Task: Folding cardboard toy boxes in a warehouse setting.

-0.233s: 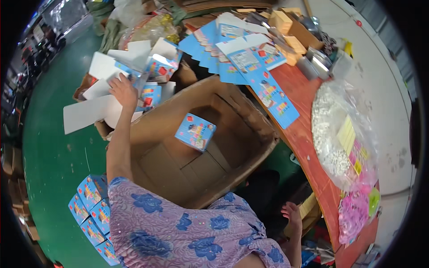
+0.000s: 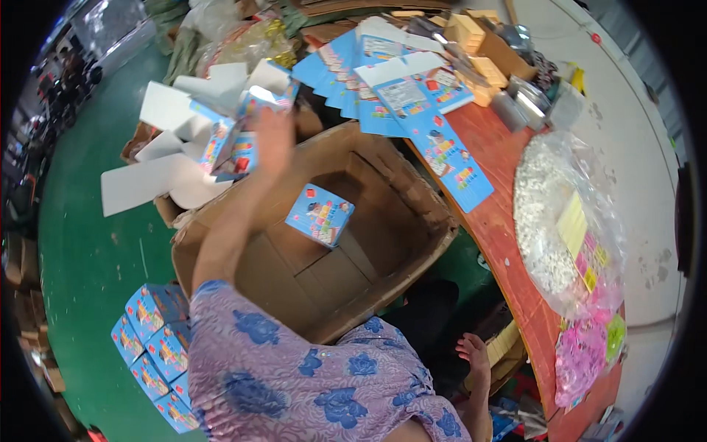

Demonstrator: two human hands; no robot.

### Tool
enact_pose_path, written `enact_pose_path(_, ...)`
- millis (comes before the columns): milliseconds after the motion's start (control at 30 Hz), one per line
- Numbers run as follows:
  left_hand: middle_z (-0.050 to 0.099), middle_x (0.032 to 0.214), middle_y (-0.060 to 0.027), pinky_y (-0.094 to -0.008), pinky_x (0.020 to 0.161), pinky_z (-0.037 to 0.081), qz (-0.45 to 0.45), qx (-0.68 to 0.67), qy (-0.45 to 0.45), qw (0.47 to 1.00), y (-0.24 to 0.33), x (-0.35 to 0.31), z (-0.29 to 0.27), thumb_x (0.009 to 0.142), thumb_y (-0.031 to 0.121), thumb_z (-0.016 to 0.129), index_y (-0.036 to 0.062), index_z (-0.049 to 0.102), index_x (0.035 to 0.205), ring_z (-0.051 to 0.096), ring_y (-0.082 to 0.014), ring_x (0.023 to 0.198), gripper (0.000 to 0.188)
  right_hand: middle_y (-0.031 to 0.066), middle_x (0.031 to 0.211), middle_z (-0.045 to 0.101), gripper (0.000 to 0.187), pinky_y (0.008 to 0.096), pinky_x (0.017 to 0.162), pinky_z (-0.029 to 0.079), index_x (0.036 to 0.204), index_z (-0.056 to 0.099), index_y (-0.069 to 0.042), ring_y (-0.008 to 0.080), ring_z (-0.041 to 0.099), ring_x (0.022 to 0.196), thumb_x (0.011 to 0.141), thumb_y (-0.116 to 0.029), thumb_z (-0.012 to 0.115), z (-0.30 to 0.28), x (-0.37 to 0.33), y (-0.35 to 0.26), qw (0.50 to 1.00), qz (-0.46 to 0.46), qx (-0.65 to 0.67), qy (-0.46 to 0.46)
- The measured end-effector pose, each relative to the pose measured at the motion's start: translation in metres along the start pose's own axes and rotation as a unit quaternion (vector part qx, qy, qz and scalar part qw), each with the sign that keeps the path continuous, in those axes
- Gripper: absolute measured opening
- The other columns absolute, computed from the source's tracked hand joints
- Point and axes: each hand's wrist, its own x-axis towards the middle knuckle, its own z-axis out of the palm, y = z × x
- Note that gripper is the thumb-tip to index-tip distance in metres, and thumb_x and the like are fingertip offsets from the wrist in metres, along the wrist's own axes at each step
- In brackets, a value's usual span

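My left hand (image 2: pixel 274 140), smeared by motion, is over the right side of a heap of blue-and-white printed cartons (image 2: pixel 217 144) with white flaps sticking out. Whether it touches or holds one cannot be seen. Below that arm a large brown cardboard box (image 2: pixel 331 295) stands open at the top. One closed blue printed carton (image 2: pixel 319 215) lies inside it. My right hand (image 2: pixel 475 353) hangs low beside the red table's edge, fingers apart, with nothing in it.
Flat blue cartons (image 2: pixel 442 151) fan across the red table (image 2: pixel 492 166), one overhanging its edge. Clear bags with white pieces (image 2: pixel 545 221) and pink pieces (image 2: pixel 580 357) rest there too. Several closed blue cartons (image 2: pixel 151 350) are stacked on the green floor (image 2: pixel 88 258) at my left.
My left hand has swept right across the carton heap, from its white flaps to its right side. The right hand has barely moved.
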Motion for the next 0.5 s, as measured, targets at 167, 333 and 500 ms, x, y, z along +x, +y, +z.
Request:
enact_pose_path(167,0.047,0.105,-0.0127,-0.0491,0.082,0.034,0.28,-0.259,-0.058,0.923,0.172,0.007,-0.017,0.072,0.012,0.046,0.0071,0.049,0.099,0.041,-0.0304,0.102,0.028,0.0079,0.092,0.056,0.034,0.024,0.062,0.045,0.112,0.043,0.0,0.0152,0.056,0.075,0.083,-0.018,0.048,0.001,-0.002,0.01,1.0,-0.005,0.021,-0.004)
enact_pose_path(333,0.036,0.121,-0.0144,-0.0426,0.088,0.033,0.355,-0.273,-0.014,0.894,0.258,-0.02,0.016,0.075,0.012,0.044,0.0064,0.045,0.11,0.038,-0.0333,0.106,0.035,0.0086,0.093,0.056,0.036,0.025,0.065,0.045,0.112,0.043,0.0,0.0156,0.056,0.078,0.082,-0.019,0.05,0.013,-0.004,0.006,0.999,0.003,0.03,-0.021)
enact_pose_path(500,0.045,0.108,-0.0126,-0.036,0.077,0.04,0.365,-0.287,-0.001,0.886,0.265,-0.01,0.029,0.071,0.011,0.047,0.004,0.048,0.103,0.046,-0.028,0.091,0.033,0.0088,0.094,0.056,0.036,0.0249,0.066,0.044,0.112,0.044,0.0,0.0155,0.056,0.079,0.082,-0.018,0.051,0.013,-0.01,0.015,1.0,-0.011,0.025,-0.004)
